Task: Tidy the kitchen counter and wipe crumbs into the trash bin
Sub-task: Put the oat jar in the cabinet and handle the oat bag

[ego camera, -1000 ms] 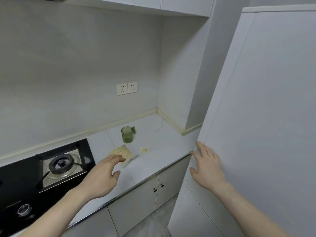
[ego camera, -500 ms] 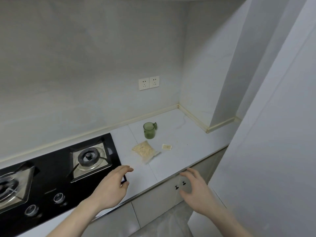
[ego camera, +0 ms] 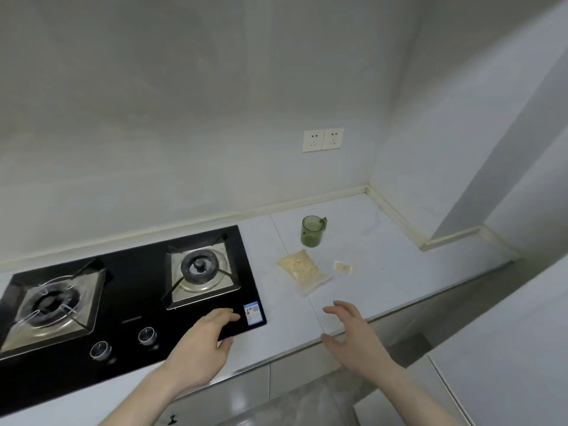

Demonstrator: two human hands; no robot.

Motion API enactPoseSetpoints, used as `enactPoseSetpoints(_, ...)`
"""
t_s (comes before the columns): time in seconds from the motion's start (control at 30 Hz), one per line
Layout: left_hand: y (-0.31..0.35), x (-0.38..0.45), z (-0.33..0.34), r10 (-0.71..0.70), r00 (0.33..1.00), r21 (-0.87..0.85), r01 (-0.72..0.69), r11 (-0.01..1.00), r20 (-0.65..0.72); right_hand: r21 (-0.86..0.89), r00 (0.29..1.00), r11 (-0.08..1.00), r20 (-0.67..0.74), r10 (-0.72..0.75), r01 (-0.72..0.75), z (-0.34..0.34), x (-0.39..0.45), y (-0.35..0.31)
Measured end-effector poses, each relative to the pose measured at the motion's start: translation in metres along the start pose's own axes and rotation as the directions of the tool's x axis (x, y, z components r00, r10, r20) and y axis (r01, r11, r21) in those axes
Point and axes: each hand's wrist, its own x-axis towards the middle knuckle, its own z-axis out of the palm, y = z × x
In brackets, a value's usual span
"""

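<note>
A green glass mug (ego camera: 312, 231) stands upright on the white counter (ego camera: 378, 272). In front of it lies a clear bag of pale crumbs (ego camera: 302, 269), and a small beige packet (ego camera: 343, 267) lies to the bag's right. My left hand (ego camera: 201, 348) hovers over the stove's front right corner with fingers extended, holding nothing. My right hand (ego camera: 353, 336) hangs over the counter's front edge, fingers spread and empty, well short of the bag. No trash bin is in view.
A black two-burner gas stove (ego camera: 129, 290) with two knobs fills the counter's left half. Two wall sockets (ego camera: 322, 139) sit above the mug. A tall white cabinet panel (ego camera: 507, 210) stands at the right. Cabinet doors lie below the counter edge.
The view has swung left, bringing the second burner into sight. My right hand left the cabinet panel and came over the counter edge. My left hand drew back from the bag toward the stove corner.
</note>
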Motion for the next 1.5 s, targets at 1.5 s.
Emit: enactPoseSetpoints(1.5,-0.029,-0.115,0.005,-0.656,0.698,-0.257,0.604,0.755,-0.288,0.071,0.707,0.737,0.237,-0.667,0.672,0.016,0.18,-0.106)
